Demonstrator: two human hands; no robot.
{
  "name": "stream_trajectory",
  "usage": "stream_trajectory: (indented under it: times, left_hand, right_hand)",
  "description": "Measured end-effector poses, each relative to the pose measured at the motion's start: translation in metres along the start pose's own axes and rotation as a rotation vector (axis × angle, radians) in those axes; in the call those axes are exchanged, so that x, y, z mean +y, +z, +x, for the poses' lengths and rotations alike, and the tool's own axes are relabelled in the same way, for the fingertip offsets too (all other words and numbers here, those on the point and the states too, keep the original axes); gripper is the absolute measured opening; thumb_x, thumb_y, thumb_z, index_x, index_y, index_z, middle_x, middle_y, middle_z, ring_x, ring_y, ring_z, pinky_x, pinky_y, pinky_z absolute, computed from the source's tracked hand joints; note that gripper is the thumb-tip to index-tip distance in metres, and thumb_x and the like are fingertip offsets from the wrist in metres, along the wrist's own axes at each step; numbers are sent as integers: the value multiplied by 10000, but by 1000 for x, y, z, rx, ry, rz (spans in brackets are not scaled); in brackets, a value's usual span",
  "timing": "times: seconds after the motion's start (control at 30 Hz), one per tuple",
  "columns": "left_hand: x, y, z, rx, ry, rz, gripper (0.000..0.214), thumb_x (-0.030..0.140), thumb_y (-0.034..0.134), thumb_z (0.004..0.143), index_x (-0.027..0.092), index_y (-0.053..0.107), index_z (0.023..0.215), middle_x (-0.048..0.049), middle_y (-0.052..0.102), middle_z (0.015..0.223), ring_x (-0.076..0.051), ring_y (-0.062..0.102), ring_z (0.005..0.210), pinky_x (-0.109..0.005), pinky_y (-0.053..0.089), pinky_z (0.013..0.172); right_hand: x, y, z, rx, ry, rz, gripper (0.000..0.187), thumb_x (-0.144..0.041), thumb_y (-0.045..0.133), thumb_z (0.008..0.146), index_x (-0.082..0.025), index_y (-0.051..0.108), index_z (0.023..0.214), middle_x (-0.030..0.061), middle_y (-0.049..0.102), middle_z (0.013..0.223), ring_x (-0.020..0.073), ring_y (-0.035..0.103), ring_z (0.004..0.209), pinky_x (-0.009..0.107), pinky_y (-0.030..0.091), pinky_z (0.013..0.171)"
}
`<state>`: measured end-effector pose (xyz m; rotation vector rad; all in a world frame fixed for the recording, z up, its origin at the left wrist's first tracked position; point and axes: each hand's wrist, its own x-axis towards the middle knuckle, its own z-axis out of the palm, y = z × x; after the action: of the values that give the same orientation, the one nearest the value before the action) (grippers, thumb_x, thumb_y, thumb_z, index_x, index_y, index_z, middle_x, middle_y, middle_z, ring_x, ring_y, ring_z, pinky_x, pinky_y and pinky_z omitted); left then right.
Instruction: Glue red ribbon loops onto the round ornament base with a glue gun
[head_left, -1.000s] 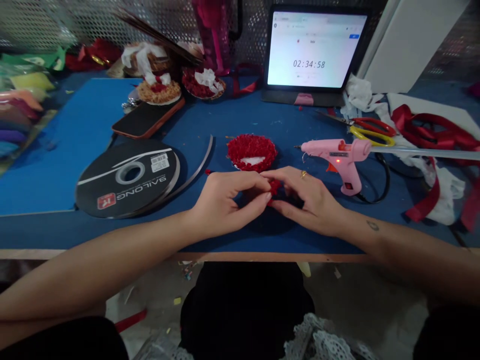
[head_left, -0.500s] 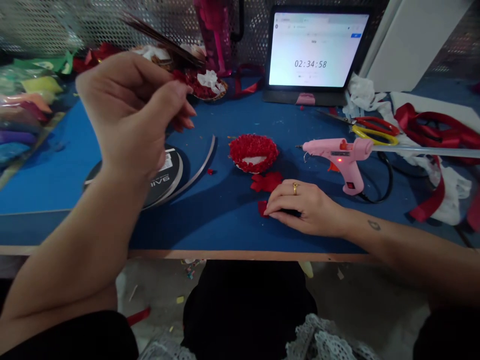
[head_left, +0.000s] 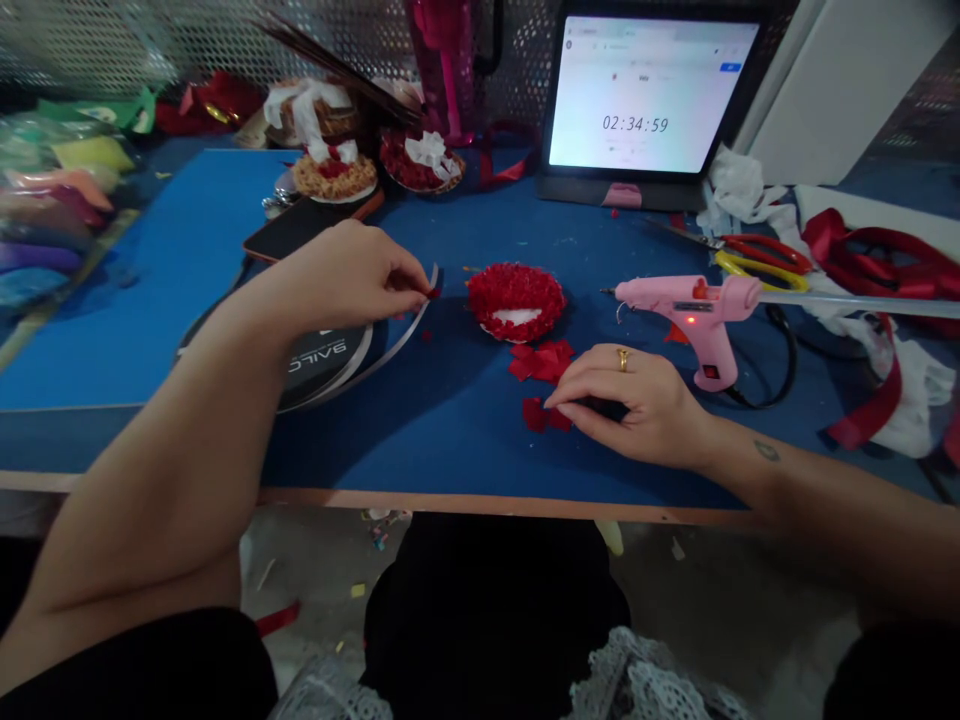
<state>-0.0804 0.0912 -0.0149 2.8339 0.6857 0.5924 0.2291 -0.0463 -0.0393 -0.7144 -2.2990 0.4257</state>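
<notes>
My left hand (head_left: 352,275) hovers over the blue table (head_left: 187,260), fingers pinched on a tiny red scrap just left of the round red petal-covered piece (head_left: 516,297). Under that wrist lies a black ribbon spool (head_left: 330,358). My right hand (head_left: 634,405) rests on the table with a ring on one finger, its curled fingertips pressing on a small red petal piece (head_left: 541,414). A little heap of loose red petals (head_left: 541,360) lies between this hand and the red round piece. A pink glue gun (head_left: 694,305) stands right of it, its light lit.
A tablet (head_left: 645,95) showing a timer stands at the back. Red and yellow scissors (head_left: 750,262), red ribbons (head_left: 877,255) and white cloth lie at the right. A phone (head_left: 300,225), finished decorated pieces (head_left: 330,175) and coloured packets (head_left: 52,200) sit at the back left.
My left hand came down from in front of my view to the table beside the red round piece. My right hand stayed on the red petal piece.
</notes>
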Motion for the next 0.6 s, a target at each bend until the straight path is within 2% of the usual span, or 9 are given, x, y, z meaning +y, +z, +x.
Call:
stream_trajectory:
  times: [0.1, 0.2, 0.27, 0.37, 0.47, 0.53, 0.6]
  left_hand:
    - [7, -1, 1, 22, -129, 38, 237, 390, 625, 876, 189, 726, 801, 61, 594, 517, -54, 357, 540, -259, 431, 770]
    - [15, -2, 3, 43, -208, 28, 244, 398, 640, 855, 184, 714, 763, 63, 568, 498, -51, 349, 518, -246, 419, 709]
    - [16, -2, 3, 20, -189, 24, 228, 391, 649, 846, 192, 710, 752, 63, 583, 513, -51, 358, 519, -232, 403, 660]
    - [12, -2, 4, 42, -66, 39, 258, 407, 644, 855, 197, 697, 715, 72, 581, 508, -41, 361, 539, -210, 397, 656]
    - [13, -2, 6, 132, -23, 80, 324, 439, 651, 860, 202, 659, 639, 77, 532, 461, -40, 331, 537, -209, 396, 633]
    - [24, -2, 9, 207, -119, 139, 314, 405, 664, 869, 204, 638, 629, 71, 512, 455, -43, 323, 519, -220, 368, 567]
    - [43, 1, 13, 353, -181, 136, 277, 368, 656, 886, 207, 630, 661, 61, 505, 468, -53, 335, 510, -233, 350, 521]
  right_hand:
    - [0, 0, 0, 0, -13, -16, 113, -146, 560, 901, -176, 668, 886, 35, 706, 815, 134, 661, 771, 308, 532, 795]
    - [0, 0, 0, 1, -23, -27, 111, -149, 560, 902, -178, 664, 878, 34, 705, 809, 134, 658, 766, 303, 533, 779]
    - [1, 0, 0, -1, -20, -28, 109, -148, 561, 902, -179, 663, 877, 34, 706, 809, 133, 657, 763, 304, 532, 780]
    - [1, 0, 0, -5, -8, -34, 108, -142, 565, 899, -178, 666, 885, 35, 708, 817, 133, 656, 767, 309, 532, 787]
    - [1, -1, 0, 19, 3, -54, 101, -140, 573, 894, -170, 670, 890, 44, 710, 835, 138, 657, 787, 302, 533, 778]
    - [0, -3, 0, 50, 16, -75, 109, -142, 566, 899, -173, 669, 885, 40, 711, 828, 139, 654, 788, 293, 530, 762]
    - [-1, -5, 1, 71, 52, -93, 125, -147, 552, 906, -179, 666, 865, 28, 700, 790, 131, 636, 740, 274, 515, 704]
